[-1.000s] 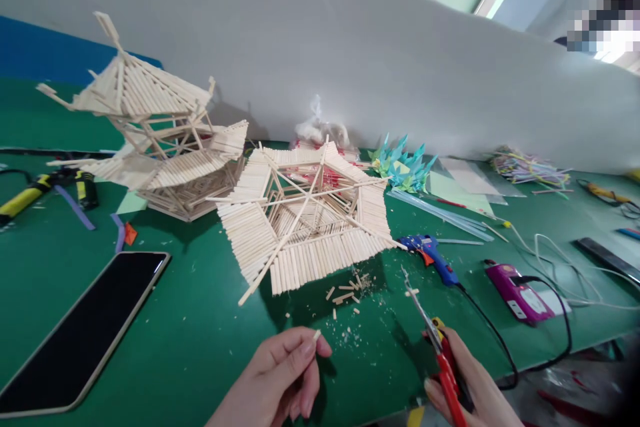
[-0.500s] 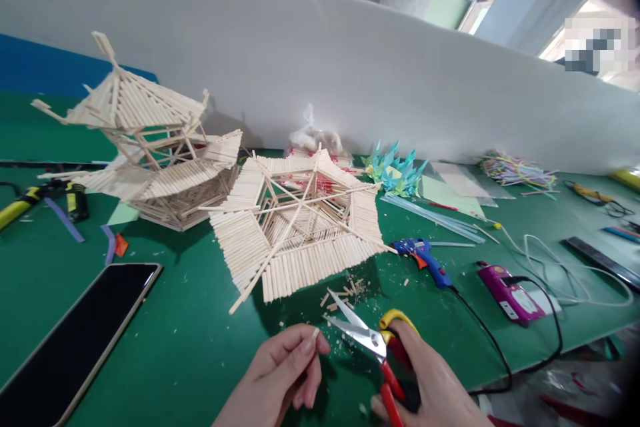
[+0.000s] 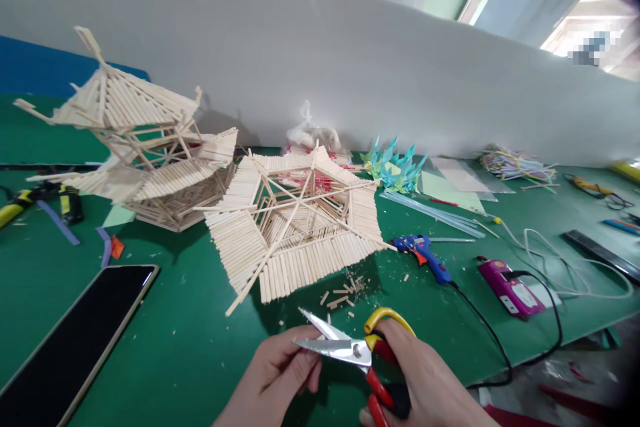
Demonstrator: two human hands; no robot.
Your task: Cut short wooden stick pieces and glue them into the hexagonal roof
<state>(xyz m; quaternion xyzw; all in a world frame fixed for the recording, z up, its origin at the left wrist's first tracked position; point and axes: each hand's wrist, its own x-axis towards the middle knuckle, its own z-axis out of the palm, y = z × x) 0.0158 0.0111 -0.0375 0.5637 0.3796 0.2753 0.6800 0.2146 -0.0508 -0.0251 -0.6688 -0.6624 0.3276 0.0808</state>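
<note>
My left hand (image 3: pixel 280 373) is closed in a pinch on a short wooden stick; only a bit of its end showed a moment ago, and the blades now cover most of it. My right hand (image 3: pixel 420 373) grips scissors (image 3: pixel 357 351) with red and yellow handles. Their blades stand apart and reach over the fingertips of my left hand. Just beyond lies a wooden stick framework (image 3: pixel 295 273), five-sided, with slatted edges and crossing sticks on top. Short cut stick pieces (image 3: pixel 343 297) are scattered between it and the scissors.
A tiered stick pagoda (image 3: pixel 135 107) stands at the left, behind a phone (image 3: pixel 80 340). On the right lie a blue glue gun (image 3: pixel 425 260) with its cord, a purple device (image 3: pixel 510 287) and clear glue sticks (image 3: pixel 435 213). Turquoise folded paper (image 3: pixel 395 167) sits near the partition.
My right hand has brought the scissors left, so the blades now overlap my left fingertips and the stick end. My left hand has stayed nearly in place.
</note>
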